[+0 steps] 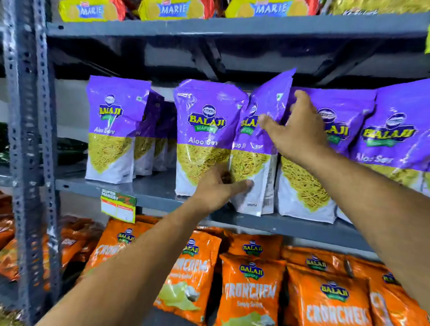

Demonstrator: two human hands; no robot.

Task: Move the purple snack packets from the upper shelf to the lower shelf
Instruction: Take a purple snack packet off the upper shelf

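Several purple Balaji Aloo Sev packets stand upright on the grey upper shelf (144, 189). One purple packet (261, 140) in the middle is turned sideways and tilted out of the row. My left hand (218, 189) grips its lower white corner, thumb on the front. My right hand (295, 131) is at its upper right edge, thumb on its front and fingers spread behind it. Another purple packet (205, 128) stands just to its left, and one (115, 125) stands farther left. The lower shelf beneath holds orange packets (253, 286).
Orange Balaji Crunchem packets fill the lower shelf under my arms. Yellow Marie biscuit packs (173, 7) sit on the top shelf. A perforated grey upright (29, 132) stands at the left. A price tag (118, 205) hangs from the upper shelf's edge.
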